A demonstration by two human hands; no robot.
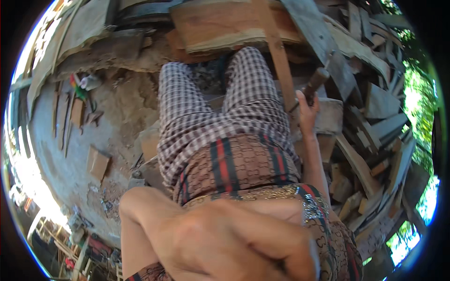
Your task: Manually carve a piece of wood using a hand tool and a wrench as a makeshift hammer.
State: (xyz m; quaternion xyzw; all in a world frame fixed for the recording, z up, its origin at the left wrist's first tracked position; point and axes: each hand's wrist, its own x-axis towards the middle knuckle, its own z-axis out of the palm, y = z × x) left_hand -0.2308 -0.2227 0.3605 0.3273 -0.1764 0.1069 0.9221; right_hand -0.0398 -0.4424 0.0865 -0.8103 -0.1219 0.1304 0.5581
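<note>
Beyond my right knee, my right hand (308, 112) is closed around a tool with a thick, rounded brown handle (317, 79). A thin dark part sticks out on the hand's left side; the kind of tool does not show clearly. My left arm bends up from the lower left, and my left hand (239, 239) looms large and blurred close to the camera. Its fingers are curled in, and whatever they may hold is hidden. Between my knees and the far side lies a broad reddish-brown wooden slab (220, 28) with a pale rough edge.
A narrow plank (275, 51) slants down beside my right knee. A block (329, 114) sits near my right hand. Piled offcuts (370, 140) fill the right side. On the concrete floor at left lie a square wood piece (98, 162), thin sticks (63, 117) and a colourful wrapper (79, 89).
</note>
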